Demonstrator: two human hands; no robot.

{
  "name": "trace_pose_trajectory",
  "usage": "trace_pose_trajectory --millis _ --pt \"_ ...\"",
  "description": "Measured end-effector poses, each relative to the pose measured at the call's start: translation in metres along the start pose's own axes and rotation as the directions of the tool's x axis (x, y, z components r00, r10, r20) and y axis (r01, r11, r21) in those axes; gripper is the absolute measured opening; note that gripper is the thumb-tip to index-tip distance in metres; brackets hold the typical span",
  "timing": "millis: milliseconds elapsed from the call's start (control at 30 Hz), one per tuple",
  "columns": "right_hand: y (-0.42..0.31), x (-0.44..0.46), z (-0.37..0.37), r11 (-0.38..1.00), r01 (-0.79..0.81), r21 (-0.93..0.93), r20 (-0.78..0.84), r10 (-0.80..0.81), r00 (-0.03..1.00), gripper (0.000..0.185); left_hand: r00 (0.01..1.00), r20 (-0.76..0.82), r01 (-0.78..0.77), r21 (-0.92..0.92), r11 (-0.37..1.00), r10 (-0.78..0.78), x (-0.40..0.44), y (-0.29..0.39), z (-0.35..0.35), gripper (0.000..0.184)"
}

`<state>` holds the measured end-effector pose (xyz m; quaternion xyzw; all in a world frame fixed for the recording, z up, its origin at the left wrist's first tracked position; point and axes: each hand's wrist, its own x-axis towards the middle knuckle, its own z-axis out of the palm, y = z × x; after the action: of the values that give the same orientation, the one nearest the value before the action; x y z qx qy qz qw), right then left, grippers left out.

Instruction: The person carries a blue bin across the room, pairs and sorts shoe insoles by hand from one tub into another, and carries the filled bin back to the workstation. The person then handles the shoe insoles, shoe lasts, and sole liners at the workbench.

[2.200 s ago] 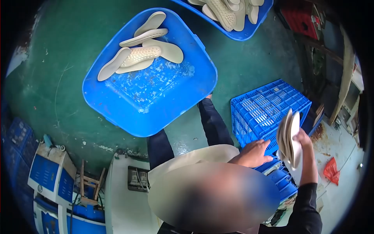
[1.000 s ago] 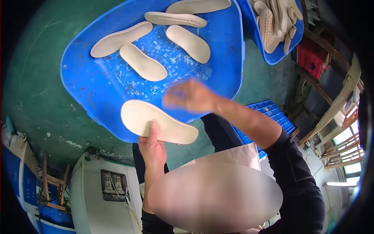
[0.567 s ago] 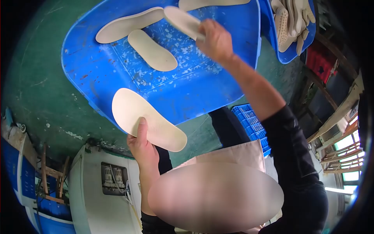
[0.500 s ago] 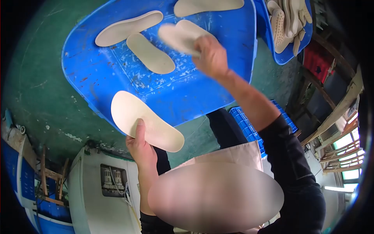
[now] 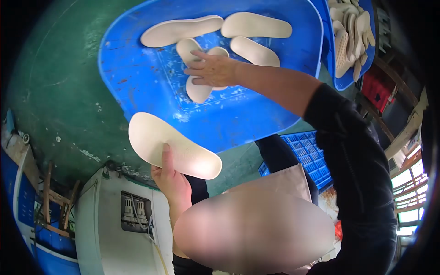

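Observation:
My left hand [image 5: 173, 181] holds a cream insole [image 5: 172, 144] by its edge, with the thumb flat on its upper face. This insole is tilted at the near rim of a blue plastic tub [image 5: 153, 94]. Inside the tub, my right hand [image 5: 211, 69] reaches over two small insoles, its fingers spread. Parts of one insole [image 5: 198, 93] show beyond the fingers, and the hand hides where the two cross. Farther back lie a long insole [image 5: 182, 31], another insole [image 5: 256, 25] at its right, and one more [image 5: 255, 51] below that.
A second blue tub [image 5: 340, 83] at the upper right is heaped with insoles [image 5: 353, 39]. A blue plastic crate [image 5: 311, 158] sits on the green floor [image 5: 68, 114] by my leg. A white cabinet [image 5: 110, 229] stands at the lower left.
My right hand has moved left and down over the tub and spread its fingers off the insole it held. The view has shifted, while my left hand keeps its insole.

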<state>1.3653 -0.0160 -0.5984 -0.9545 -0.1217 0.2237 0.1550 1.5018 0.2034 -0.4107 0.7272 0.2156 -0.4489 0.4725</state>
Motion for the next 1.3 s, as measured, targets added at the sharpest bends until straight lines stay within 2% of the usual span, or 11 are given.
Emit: trace_pose_trajectory --millis 67,200,367,533,667,733,767,833,1133,1200,1300 --pt "0.01 0.029 0.016 0.989 -0.087 -0.12 -0.117 0.073 0.99 0.045 1.0 -0.011 -0.018 -0.053 0.998 0.018 0.0 0.007 -0.001 0.028" --pt "-0.005 0.051 -0.003 0.964 -0.083 -0.253 0.172 0.129 0.977 0.051 0.998 -0.058 0.017 -0.13 0.991 -0.024 -0.001 0.007 -0.012 0.025" --pt "-0.007 0.027 -0.01 0.992 -0.119 -0.047 0.198 0.126 0.972 0.041 0.998 -0.047 0.029 -0.154 0.988 -0.037 -0.004 0.006 -0.01 0.025" --pt "0.005 -0.001 0.005 0.981 -0.119 -0.153 0.09 0.134 0.987 0.03 0.999 0.027 0.033 -0.111 0.993 -0.03 -0.004 0.001 -0.008 0.025" --pt "0.001 -0.004 0.024 0.974 -0.213 -0.075 0.079 0.219 0.973 0.031 0.999 0.027 0.024 -0.075 0.997 -0.022 -0.003 0.003 -0.005 0.027" --pt "-0.009 -0.005 0.019 0.97 -0.192 -0.152 0.369 0.236 0.899 0.038 0.999 0.026 0.025 -0.06 0.998 -0.024 -0.004 0.0 -0.004 0.027" --pt "-0.016 -0.007 0.025 0.97 -0.194 -0.149 0.374 0.237 0.896 0.038 0.999 0.023 0.024 -0.048 0.999 -0.023 -0.004 -0.002 -0.004 0.028" --pt "-0.032 -0.012 0.036 0.908 -0.404 0.113 0.499 0.3 0.813 0.052 0.999 0.027 0.026 -0.037 0.999 -0.025 -0.005 -0.005 0.0 0.028" --pt "-0.087 -0.043 0.059 0.748 -0.586 0.31 0.534 0.373 0.759 0.05 0.999 0.049 0.02 -0.006 1.0 -0.02 -0.008 -0.017 0.006 0.027" --pt "-0.09 -0.044 0.073 0.587 -0.717 0.376 0.513 0.512 0.689 0.05 0.998 0.064 0.023 0.04 0.999 -0.026 -0.01 -0.015 0.009 0.027" --pt "-0.09 -0.054 0.074 0.419 -0.711 0.565 0.471 0.543 0.695 0.049 0.999 0.042 0.012 0.032 0.999 -0.013 -0.013 -0.017 0.014 0.028"
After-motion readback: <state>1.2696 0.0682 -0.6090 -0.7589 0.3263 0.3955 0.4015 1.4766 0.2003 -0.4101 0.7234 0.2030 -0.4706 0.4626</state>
